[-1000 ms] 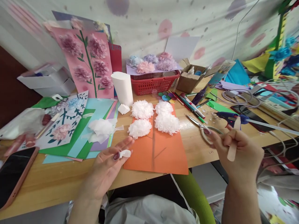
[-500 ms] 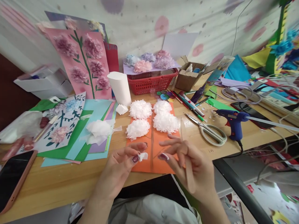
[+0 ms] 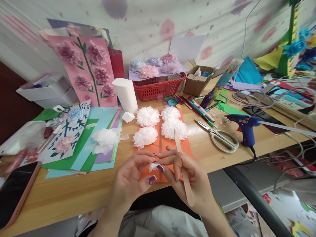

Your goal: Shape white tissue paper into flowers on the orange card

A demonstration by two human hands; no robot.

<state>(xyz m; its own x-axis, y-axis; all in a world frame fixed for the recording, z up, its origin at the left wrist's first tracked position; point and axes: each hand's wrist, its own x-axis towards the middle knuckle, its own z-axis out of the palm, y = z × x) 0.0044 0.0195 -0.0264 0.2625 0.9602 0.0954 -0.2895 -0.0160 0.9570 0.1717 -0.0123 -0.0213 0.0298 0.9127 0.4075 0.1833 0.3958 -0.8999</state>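
Note:
A flat wooden craft stick (image 3: 187, 184) slants through the fingers of my right hand (image 3: 192, 174). The thumb and fingertips of that hand also pinch a small white tissue piece (image 3: 153, 166). Close on its left is my left hand (image 3: 132, 179), its thumb held apart from its fingers and its fingertips near the tissue. Both hands are over the lower part of an orange sheet (image 3: 186, 149). On the sheet sit several white ruffled tissue flowers (image 3: 145, 137), with a dark vertical fold or line between the left and right ones.
White tissue petals (image 3: 105, 140) lie on coloured paper at left. Scissors (image 3: 222, 138) and a blue glue gun (image 3: 243, 126) are at right. A white paper roll (image 3: 125, 95) stands before a red basket (image 3: 159, 89). A phone (image 3: 18, 194) lies front left.
My right hand has moved left to meet my left hand. The tissue piece has passed from my left fingers to my right ones, and my left thumb has opened away.

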